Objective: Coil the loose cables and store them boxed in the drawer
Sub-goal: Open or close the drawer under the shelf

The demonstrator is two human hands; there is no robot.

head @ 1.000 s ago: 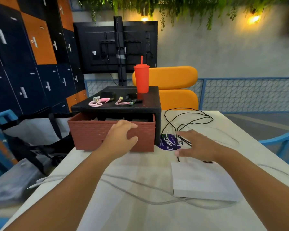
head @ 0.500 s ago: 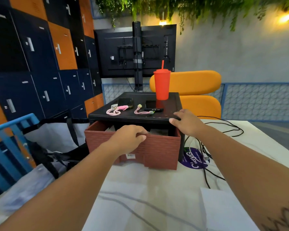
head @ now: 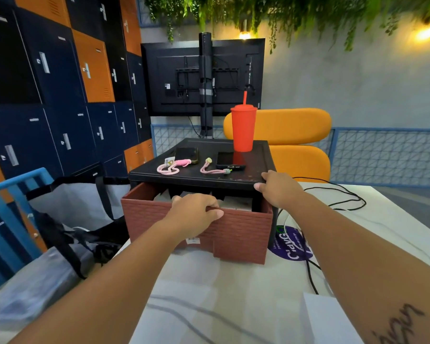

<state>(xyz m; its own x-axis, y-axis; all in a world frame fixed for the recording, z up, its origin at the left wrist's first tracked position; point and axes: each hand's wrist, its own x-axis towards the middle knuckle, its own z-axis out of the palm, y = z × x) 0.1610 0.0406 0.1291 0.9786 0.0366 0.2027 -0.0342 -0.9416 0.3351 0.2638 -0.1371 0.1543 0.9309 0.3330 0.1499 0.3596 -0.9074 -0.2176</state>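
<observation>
A reddish-brown woven drawer [head: 236,234] stands pulled partly out of a black cabinet [head: 204,178] on the white table [head: 246,294]. My left hand [head: 194,213] grips the drawer's front rim, fingers curled over its top edge. My right hand [head: 278,187] holds the cabinet's front right corner. Pale items lie inside the drawer, mostly hidden. A loose black cable [head: 343,194] sprawls on the table to the right of the cabinet. A white box [head: 325,316] sits at the near right, partly behind my right forearm.
On the cabinet top stand a red tumbler [head: 243,129], two phones [head: 227,160] and pink lanyards [head: 171,166]. A purple sticker [head: 289,244] lies beside the drawer. A bag [head: 67,219] on a blue chair [head: 8,187] sits left. An orange seat [head: 296,140] is behind.
My right hand left the table and moved up onto the cabinet's corner. My left hand took hold of the drawer's rim, and the drawer has come a little further out. The view moved closer.
</observation>
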